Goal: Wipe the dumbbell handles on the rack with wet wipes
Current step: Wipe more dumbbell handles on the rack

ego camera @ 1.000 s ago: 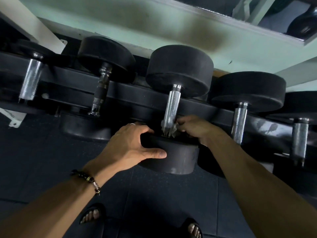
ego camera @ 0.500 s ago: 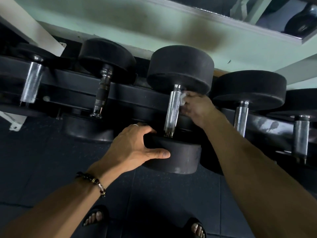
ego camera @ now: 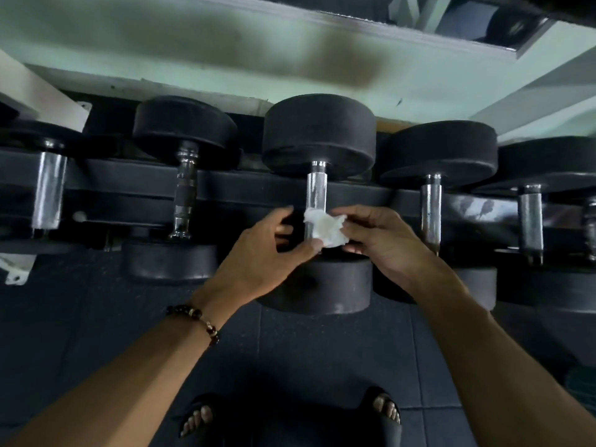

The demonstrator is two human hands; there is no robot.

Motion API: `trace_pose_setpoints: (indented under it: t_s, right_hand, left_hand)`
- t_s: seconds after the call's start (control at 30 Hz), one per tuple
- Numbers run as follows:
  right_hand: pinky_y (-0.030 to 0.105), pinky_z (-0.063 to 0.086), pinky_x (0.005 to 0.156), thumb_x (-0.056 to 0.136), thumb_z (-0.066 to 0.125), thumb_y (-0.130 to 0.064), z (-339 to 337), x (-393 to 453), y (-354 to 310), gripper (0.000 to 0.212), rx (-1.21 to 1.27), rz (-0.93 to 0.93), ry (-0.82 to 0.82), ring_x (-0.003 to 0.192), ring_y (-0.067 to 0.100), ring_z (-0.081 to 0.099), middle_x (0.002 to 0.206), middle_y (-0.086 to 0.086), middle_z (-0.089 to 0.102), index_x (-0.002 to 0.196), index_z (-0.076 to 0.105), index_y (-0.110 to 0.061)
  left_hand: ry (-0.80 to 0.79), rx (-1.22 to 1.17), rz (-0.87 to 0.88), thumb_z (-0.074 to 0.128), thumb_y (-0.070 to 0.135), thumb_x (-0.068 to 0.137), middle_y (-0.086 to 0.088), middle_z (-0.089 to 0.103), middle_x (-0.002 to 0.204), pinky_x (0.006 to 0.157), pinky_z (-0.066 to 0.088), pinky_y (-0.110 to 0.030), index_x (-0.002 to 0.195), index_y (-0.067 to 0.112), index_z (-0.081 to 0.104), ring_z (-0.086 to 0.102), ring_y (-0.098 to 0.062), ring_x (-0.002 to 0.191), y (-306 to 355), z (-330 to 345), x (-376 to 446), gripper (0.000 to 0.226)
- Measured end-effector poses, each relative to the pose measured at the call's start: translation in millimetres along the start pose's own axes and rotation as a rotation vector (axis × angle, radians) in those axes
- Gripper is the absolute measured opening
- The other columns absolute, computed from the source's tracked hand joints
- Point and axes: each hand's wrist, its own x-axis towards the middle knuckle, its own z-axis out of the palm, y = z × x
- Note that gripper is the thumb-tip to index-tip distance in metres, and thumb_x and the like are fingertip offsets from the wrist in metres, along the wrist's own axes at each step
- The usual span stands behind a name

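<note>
Several black dumbbells with chrome handles lie across a dark rack rail (ego camera: 245, 191). A crumpled white wet wipe (ego camera: 325, 228) sits against the lower part of the middle dumbbell's handle (ego camera: 316, 191). My right hand (ego camera: 383, 240) pinches the wipe from the right. From the left, my left hand (ego camera: 267, 253) reaches in, its thumb tip touching the wipe's lower edge and its fingers curled beside the handle. The handle's lower end is hidden behind the wipe and my hands. Below them is the dumbbell's near head (ego camera: 325, 285).
Neighbouring handles stand left (ego camera: 185, 191) and right (ego camera: 431, 211) of the middle one, with more at both edges. A pale green wall (ego camera: 193, 43) rises behind the rack. Dark rubber floor tiles (ego camera: 96, 317) lie below, and my sandalled feet (ego camera: 385, 411) are at the bottom.
My right hand slid the wipe down from the top of the handle to its lower part. My left hand left the near dumbbell head and rose to the wipe.
</note>
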Motion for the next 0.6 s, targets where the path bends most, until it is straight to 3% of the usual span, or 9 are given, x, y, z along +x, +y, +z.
trace_pose_setpoints:
  t_s: [0.07, 0.17, 0.2, 0.23, 0.3, 0.37, 0.47, 0.6]
  right_hand:
    - [0.027, 0.054, 0.081, 0.090, 0.070, -0.012, 11, -8, -3, 0.012, -0.036, -0.028, 0.049, 0.091, 0.012, 0.069, 0.096, 0.002, 0.075, 0.093, 0.075, -0.023]
    - [0.011, 0.050, 0.070, 0.086, 0.075, -0.017, 23, -13, -5, 0.010, -0.072, -0.065, 0.239, 0.079, 0.002, 0.067, 0.087, 0.000, 0.073, 0.095, 0.072, -0.013]
    - [0.008, 0.048, 0.066, 0.088, 0.073, -0.018, 26, -16, -3, 0.010, -0.125, -0.060, 0.336, 0.080, 0.002, 0.066, 0.087, -0.003, 0.071, 0.097, 0.071, -0.013]
    - [0.008, 0.047, 0.068, 0.090, 0.070, -0.021, 29, -18, 2, 0.012, -0.194, -0.037, 0.422, 0.086, 0.005, 0.066, 0.091, -0.005, 0.070, 0.101, 0.070, -0.015]
    - [0.022, 0.048, 0.090, 0.093, 0.064, -0.030, 35, -25, 17, 0.028, -0.311, 0.028, 0.492, 0.110, 0.015, 0.061, 0.113, 0.000, 0.066, 0.118, 0.065, -0.018]
    - [0.028, 0.031, 0.112, 0.097, 0.058, -0.037, 44, -34, 30, 0.045, -0.332, 0.090, 0.423, 0.136, 0.020, 0.040, 0.140, 0.002, 0.050, 0.138, 0.051, -0.019]
    - [0.016, 0.008, 0.111, 0.100, 0.052, -0.036, 48, -40, 43, 0.053, -0.216, 0.080, 0.360, 0.149, 0.007, 0.010, 0.158, -0.009, 0.027, 0.149, 0.037, -0.025]
    - [0.023, 0.010, 0.117, 0.098, 0.053, -0.039, 44, -39, 56, 0.053, -0.220, -0.013, 0.356, 0.147, 0.002, 0.011, 0.158, -0.014, 0.023, 0.148, 0.039, -0.029]
  left_hand:
    - [0.015, -0.174, 0.066, 0.072, 0.051, 0.075, 0.006, 0.065, 0.123, 0.088, 0.055, -0.022, 0.142, 0.026, 0.047, 0.067, -0.004, 0.101, 9, -1, 9, 0.075]
    - [0.098, -0.318, 0.093, 0.074, 0.014, 0.086, -0.002, 0.074, 0.093, 0.076, 0.061, -0.035, 0.101, 0.015, 0.072, 0.072, -0.017, 0.087, 19, 2, 17, 0.015]
    - [0.141, -0.344, 0.062, 0.074, 0.009, 0.084, -0.003, 0.074, 0.088, 0.074, 0.062, -0.037, 0.091, 0.015, 0.073, 0.072, -0.021, 0.086, 18, 4, 18, 0.009]
    - [0.188, -0.368, 0.015, 0.076, 0.007, 0.082, -0.004, 0.073, 0.086, 0.074, 0.061, -0.038, 0.086, 0.016, 0.072, 0.072, -0.022, 0.085, 14, 4, 21, 0.011]
    - [0.247, -0.444, -0.096, 0.079, 0.003, 0.078, -0.006, 0.071, 0.090, 0.077, 0.061, -0.037, 0.086, 0.016, 0.070, 0.072, -0.020, 0.085, 10, 4, 26, 0.018]
    - [0.300, -0.494, -0.158, 0.079, 0.000, 0.077, -0.004, 0.070, 0.090, 0.078, 0.061, -0.035, 0.087, 0.015, 0.069, 0.071, -0.017, 0.085, 7, 1, 38, 0.021]
    - [0.398, -0.566, -0.160, 0.079, 0.000, 0.077, 0.000, 0.068, 0.082, 0.072, 0.060, -0.028, 0.081, 0.017, 0.066, 0.068, -0.015, 0.080, 9, 0, 70, 0.022]
    - [0.501, -0.655, -0.170, 0.077, 0.003, 0.080, 0.003, 0.064, 0.072, 0.062, 0.058, -0.023, 0.075, 0.016, 0.063, 0.062, -0.007, 0.063, 16, 18, 112, 0.020]
